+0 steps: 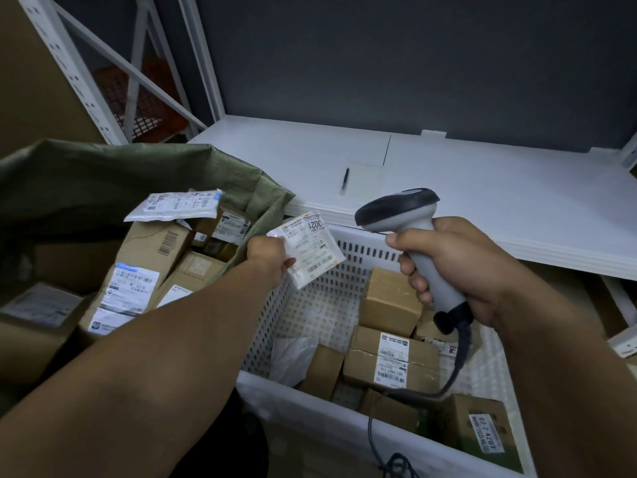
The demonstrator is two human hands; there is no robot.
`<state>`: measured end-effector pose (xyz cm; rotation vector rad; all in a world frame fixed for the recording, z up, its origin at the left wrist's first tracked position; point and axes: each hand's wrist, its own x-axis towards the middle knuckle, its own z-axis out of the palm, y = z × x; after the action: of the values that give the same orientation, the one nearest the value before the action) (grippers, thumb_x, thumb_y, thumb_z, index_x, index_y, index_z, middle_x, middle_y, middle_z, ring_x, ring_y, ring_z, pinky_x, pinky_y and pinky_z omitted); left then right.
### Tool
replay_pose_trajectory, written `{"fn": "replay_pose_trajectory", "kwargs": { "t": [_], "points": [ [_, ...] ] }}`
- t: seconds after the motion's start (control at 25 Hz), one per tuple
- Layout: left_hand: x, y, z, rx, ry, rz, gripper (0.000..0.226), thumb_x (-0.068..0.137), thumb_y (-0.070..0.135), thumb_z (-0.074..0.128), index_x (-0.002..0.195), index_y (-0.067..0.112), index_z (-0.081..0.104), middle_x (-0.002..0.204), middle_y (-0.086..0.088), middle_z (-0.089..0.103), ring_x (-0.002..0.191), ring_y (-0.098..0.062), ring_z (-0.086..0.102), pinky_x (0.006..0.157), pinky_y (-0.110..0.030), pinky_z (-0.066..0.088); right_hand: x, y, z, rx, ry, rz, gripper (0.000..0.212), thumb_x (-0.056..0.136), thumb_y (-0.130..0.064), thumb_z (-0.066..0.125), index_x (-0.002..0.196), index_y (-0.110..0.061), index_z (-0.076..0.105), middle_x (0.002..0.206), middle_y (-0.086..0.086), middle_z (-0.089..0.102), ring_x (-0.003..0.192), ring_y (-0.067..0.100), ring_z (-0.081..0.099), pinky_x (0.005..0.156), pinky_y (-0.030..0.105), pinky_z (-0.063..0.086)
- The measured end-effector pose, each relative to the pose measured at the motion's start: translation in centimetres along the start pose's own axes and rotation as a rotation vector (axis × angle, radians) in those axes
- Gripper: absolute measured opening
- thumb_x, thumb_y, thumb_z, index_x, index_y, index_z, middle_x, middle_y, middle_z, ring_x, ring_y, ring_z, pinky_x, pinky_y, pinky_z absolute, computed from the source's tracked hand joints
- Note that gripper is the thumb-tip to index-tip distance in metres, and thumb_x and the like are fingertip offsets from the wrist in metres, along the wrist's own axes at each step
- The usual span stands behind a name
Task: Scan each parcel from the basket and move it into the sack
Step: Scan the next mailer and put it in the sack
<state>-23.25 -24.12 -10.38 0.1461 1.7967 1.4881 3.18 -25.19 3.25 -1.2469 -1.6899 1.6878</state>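
Observation:
My left hand [269,258] pinches a small white plastic parcel [312,248] with a printed label, held over the left rim of the white perforated basket [303,315], right beside the green sack [103,174]. My right hand [455,267] grips a grey handheld scanner [396,210] by its handle, its dark head pointing left toward the parcel. Its cable [451,370] hangs down into the basket. Several brown cardboard parcels [391,360] lie in the basket. The sack holds several boxes and a white mailer [175,207].
A white shelf board [482,201] runs behind the basket, with a black pen [345,179] on it. White metal rack posts [69,63] stand at the back left against a dark wall. A cardboard box [38,315] sits low at the left.

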Motion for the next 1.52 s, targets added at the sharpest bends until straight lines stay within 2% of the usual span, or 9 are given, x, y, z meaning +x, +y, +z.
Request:
{"fn": "replay_pose_trajectory", "kwargs": {
  "t": [0.24,0.4,0.52,0.6,0.76,0.92,1.12,1.32,1.52],
  "points": [
    [-3.6,3.7,-0.9,-0.322,0.036,0.158,0.037,0.108,0.015,0.045,0.138,-0.006,0.048,0.13,-0.03,0.061,0.067,-0.021,0.063,0.06,-0.032,0.057,1.4,-1.1,2.5,0.095,0.031,-0.128,0.005,0.092,-0.008,0.064,0.093,-0.003,0.062,0.061,0.006,0.056,0.047,0.017,0.047,0.043,0.028,0.042],
    [-5.5,6.2,-3.1,-0.64,0.146,0.157,0.033,0.11,0.028,0.04,0.14,0.014,0.045,0.124,-0.006,0.067,0.048,-0.011,0.068,0.048,-0.017,0.05,2.1,-2.3,4.7,0.132,-0.003,-0.165,0.006,0.093,-0.006,0.062,0.098,-0.002,0.063,0.061,0.006,0.056,0.047,0.017,0.046,0.044,0.029,0.041],
    [-5.8,7.5,-5.5,-0.726,0.13,0.174,0.044,0.11,0.031,0.039,0.147,0.008,0.045,0.144,-0.01,0.057,0.091,-0.015,0.075,0.075,-0.025,0.06,2.3,-2.4,6.4,0.13,-0.036,-0.163,0.007,0.092,-0.006,0.063,0.098,-0.002,0.064,0.061,0.006,0.057,0.047,0.017,0.046,0.044,0.029,0.042],
    [-6.0,8.0,-6.9,-0.747,0.147,0.135,0.045,0.11,0.028,0.036,0.143,0.002,0.051,0.147,-0.014,0.055,0.128,-0.025,0.061,0.101,-0.032,0.052,2.3,-2.2,7.2,0.109,-0.066,-0.147,0.006,0.092,-0.006,0.063,0.096,-0.002,0.064,0.062,0.006,0.057,0.047,0.018,0.047,0.044,0.029,0.042],
    [-5.1,8.1,-7.6,-1.026,0.159,0.1,0.049,0.107,0.006,0.03,0.156,0.005,0.036,0.164,-0.016,0.03,0.146,-0.034,0.04,0.114,-0.042,0.044,2.7,-1.8,7.4,0.082,-0.083,-0.12,0.004,0.092,-0.005,0.063,0.093,-0.001,0.063,0.062,0.008,0.056,0.047,0.019,0.047,0.044,0.028,0.043],
    [-4.5,8.0,-7.4,-0.913,0.05,0.141,0.051,0.104,0.0,0.035,0.155,-0.001,0.033,0.159,-0.018,0.039,0.144,-0.03,0.044,0.114,-0.036,0.044,2.9,-1.7,7.8,0.087,-0.069,-0.117,0.006,0.091,-0.004,0.063,0.095,0.0,0.064,0.062,0.008,0.057,0.046,0.019,0.046,0.043,0.028,0.042],
    [-3.3,8.2,-7.6,-0.798,0.017,0.161,0.049,0.111,0.025,0.035,0.153,-0.002,0.036,0.157,-0.017,0.044,0.142,-0.026,0.047,0.111,-0.03,0.043,3.0,-1.3,7.2,0.12,-0.046,-0.122,0.008,0.091,-0.003,0.063,0.098,0.0,0.064,0.061,0.007,0.056,0.047,0.019,0.046,0.044,0.028,0.042],
    [-2.0,8.0,-7.5,-0.963,0.092,0.154,0.049,0.108,0.005,0.032,0.157,0.006,0.032,0.155,-0.012,0.048,0.147,-0.023,0.04,0.116,-0.036,0.043,3.4,-0.7,6.3,0.113,-0.037,-0.106,0.01,0.091,-0.004,0.063,0.099,0.001,0.064,0.062,0.008,0.057,0.047,0.019,0.047,0.045,0.028,0.042],
    [-3.0,7.3,-6.0,-0.811,-0.058,0.203,0.041,0.101,0.001,0.047,0.142,0.0,0.048,0.128,-0.013,0.066,0.118,-0.026,0.066,0.098,-0.038,0.057,3.8,-0.5,5.9,0.122,-0.019,-0.102,0.01,0.09,-0.005,0.064,0.098,0.001,0.064,0.062,0.007,0.058,0.047,0.019,0.048,0.045,0.029,0.042]
  ]
}}
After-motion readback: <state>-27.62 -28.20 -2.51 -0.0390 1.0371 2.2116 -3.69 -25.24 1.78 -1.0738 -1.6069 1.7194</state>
